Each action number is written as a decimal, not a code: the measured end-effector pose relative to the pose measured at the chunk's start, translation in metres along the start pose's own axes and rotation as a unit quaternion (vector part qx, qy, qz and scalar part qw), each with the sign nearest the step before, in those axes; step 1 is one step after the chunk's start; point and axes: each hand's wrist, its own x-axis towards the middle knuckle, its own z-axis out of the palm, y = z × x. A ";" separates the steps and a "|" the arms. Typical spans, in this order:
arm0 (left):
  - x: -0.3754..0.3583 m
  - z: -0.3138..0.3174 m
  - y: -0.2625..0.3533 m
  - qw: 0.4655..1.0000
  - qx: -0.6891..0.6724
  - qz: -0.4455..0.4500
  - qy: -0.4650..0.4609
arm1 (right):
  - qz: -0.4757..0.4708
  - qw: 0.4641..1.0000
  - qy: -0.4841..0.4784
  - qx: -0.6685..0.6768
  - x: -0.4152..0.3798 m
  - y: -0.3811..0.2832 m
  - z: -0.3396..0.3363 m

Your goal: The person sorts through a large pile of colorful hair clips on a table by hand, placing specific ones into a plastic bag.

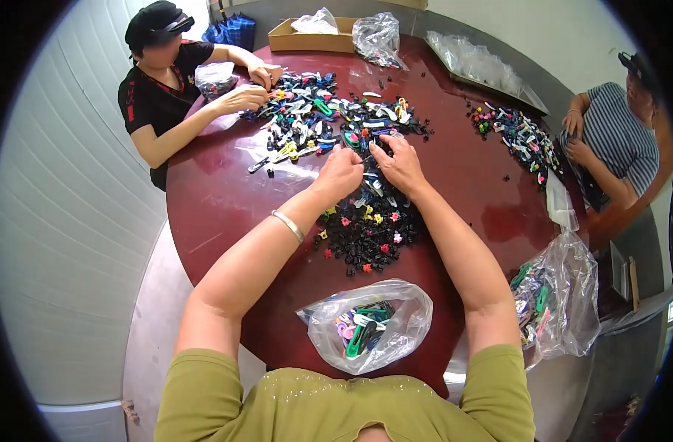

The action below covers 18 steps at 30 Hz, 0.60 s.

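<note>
My left hand (342, 172) is over the middle of a pile of hair clips (314, 121), its fingers pinched together near a small dark piece I cannot make out. Close beside it, my right hand (401, 165) reaches into the same pile, thumb and fingers apart, with nothing visible between them. Below my hands lies a heap of small black claw clips (362, 239) mixed with a few yellow, pink and red ones. Nearest my body sits an open clear plastic bag (410, 317) holding green, white, pink and black snap clips (362, 335).
Across the dark red round table (462, 184), a person (171, 96) handles clips at left; another person (620, 140) sits at right by a second clip pile (524, 140). A filled plastic bag (565, 295), a cardboard box (285, 38) and a tray (532, 101) stand around the edge.
</note>
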 end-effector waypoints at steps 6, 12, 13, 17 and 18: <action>0.017 0.015 0.015 0.965 -0.236 -0.107 -0.024 | 0.089 0.970 0.030 0.224 0.007 -0.003 0.023; 0.026 0.022 0.017 0.875 -0.464 -0.134 -0.037 | 0.209 0.849 0.013 0.485 0.007 -0.026 0.014; 0.025 0.018 0.023 0.862 -0.484 -0.143 -0.043 | 0.231 0.813 0.009 0.535 0.008 -0.027 0.014; 0.013 0.009 0.044 0.858 -0.495 -0.131 -0.034 | 0.256 0.746 0.017 0.615 0.004 -0.041 0.004; 0.008 0.008 0.045 0.857 -0.500 -0.124 -0.031 | 0.259 0.736 0.019 0.625 0.000 -0.046 0.002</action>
